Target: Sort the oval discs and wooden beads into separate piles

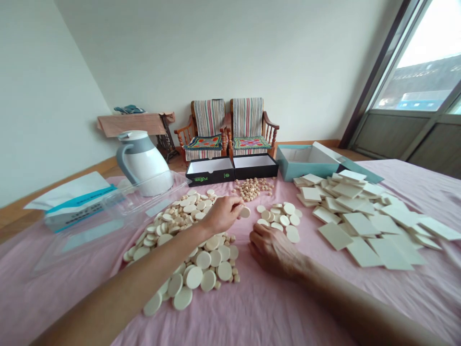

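My left hand [224,214] is closed, pinching a pale round wooden disc [245,212] by its edge over the pink cloth. Under and around my left forearm spreads a large heap of similar discs [194,277], mixed with small wooden cubes [236,278]. My right hand [273,249] rests on the cloth with its fingers curled in; whatever they may grip is hidden. Just beyond its knuckles lies a smaller group of discs [284,220]. Behind the two hands sits a pile of small wooden pieces [251,189].
Square pale tiles [360,224] are heaped at the right. Two black boxes [211,179] and a teal box [306,169] stand along the far side. A white-and-grey jug [149,166], clear plastic trays [77,240] and a tissue pack [81,206] occupy the left.
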Demonstrator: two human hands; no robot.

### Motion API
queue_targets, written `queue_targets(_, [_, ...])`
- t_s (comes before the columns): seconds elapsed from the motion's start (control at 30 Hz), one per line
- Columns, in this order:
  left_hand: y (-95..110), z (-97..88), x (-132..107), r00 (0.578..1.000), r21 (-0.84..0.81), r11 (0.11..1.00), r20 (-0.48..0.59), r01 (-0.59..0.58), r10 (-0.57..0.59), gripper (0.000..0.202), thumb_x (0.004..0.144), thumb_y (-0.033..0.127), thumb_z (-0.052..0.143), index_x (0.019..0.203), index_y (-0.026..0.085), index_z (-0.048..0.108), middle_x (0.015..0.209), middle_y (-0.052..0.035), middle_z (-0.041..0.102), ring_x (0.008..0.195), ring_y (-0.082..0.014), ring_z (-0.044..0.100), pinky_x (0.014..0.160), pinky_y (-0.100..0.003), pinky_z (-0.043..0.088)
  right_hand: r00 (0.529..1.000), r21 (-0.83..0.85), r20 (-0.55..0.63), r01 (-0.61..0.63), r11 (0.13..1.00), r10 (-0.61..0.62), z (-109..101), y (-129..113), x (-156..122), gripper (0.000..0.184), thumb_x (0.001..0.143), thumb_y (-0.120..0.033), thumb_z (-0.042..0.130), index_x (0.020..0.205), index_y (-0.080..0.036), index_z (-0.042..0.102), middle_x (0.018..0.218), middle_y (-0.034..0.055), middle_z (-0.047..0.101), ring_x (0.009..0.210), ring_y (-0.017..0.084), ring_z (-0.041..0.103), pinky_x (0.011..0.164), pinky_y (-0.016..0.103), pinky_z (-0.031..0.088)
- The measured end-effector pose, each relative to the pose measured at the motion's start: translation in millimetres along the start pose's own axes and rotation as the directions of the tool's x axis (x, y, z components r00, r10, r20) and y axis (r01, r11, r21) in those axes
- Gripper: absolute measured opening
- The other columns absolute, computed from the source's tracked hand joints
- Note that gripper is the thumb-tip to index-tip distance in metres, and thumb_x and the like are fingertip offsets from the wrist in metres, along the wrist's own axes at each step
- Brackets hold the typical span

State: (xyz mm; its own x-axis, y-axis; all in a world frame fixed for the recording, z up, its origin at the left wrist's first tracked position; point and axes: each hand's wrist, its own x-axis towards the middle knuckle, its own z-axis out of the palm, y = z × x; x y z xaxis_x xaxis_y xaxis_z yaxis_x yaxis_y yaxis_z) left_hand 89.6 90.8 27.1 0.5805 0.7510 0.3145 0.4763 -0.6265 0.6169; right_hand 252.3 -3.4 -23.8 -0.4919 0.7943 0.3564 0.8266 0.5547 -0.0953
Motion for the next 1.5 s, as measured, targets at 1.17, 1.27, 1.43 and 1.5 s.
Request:
queue_targets(1.17, [-38.7, -60.6, -100.9, 0.979, 0.414, 0.887, 0.090, -0.203, 0.182, 0.021, 0.085, 0.017, 0.058, 0.104, 0.022, 0.065, 0.102, -0.0045, 0.064, 0.098, -0.0193, 0.058, 0.088, -0.035, 0.045, 0.989, 0.190, -0.019, -0.140, 0.972, 0.147, 4.7, -3.7, 4.9, 0.013, 0.087, -0.016, 0.046, 0.076, -0.017, 0.053, 0.080, 0.0031, 0.054, 0.067, 0.013, 0.049, 0.060, 0.026, 0.034])
queue_targets(1.27, [-48.5, -59.4, -102.2, 0.972, 0.431, 0.875, 0.011, -0.218, 0.237, 0.018, 0.087, 0.015, 0.054, 0.097, 0.020, 0.067, 0.102, -0.0058, 0.064, 0.096, -0.0193, 0.058, 0.087, -0.036, 0.045, 0.989, 0.299, -0.035, -0.129, 0.945, 0.146, 1.8, -10.5, 19.0, 0.008, 0.083, -0.015, 0.052, 0.090, -0.017, 0.057, 0.090, 0.0046, 0.057, 0.073, 0.014, 0.053, 0.065, 0.027, 0.040])
queue_targets(1.43, [-56.9, -58.6, -105.1, 0.949, 0.474, 0.847, -0.070, -0.240, 0.308, 0.015, 0.089, 0.019, 0.053, 0.096, 0.019, 0.066, 0.102, -0.0072, 0.065, 0.096, -0.0198, 0.058, 0.088, -0.039, 0.045, 0.995, 0.412, -0.065, -0.041, 0.910, 0.074, 5.5, -26.8, 56.0, 0.029, 0.075, -0.009, 0.060, 0.104, -0.017, 0.058, 0.097, 0.0078, 0.061, 0.091, 0.019, 0.056, 0.077, 0.031, 0.045])
queue_targets(1.5, [-58.4, -59.0, -106.7, 0.946, 0.481, 0.845, -0.087, -0.236, 0.313, 0.015, 0.089, 0.020, 0.054, 0.098, 0.019, 0.066, 0.102, -0.0069, 0.066, 0.097, -0.0202, 0.058, 0.089, -0.040, 0.045, 0.997, 0.423, -0.056, -0.026, 0.906, 0.055, 10.1, -32.5, 67.8, 0.029, 0.074, -0.007, 0.060, 0.101, -0.015, 0.059, 0.094, 0.0085, 0.062, 0.092, 0.020, 0.055, 0.080, 0.032, 0.045])
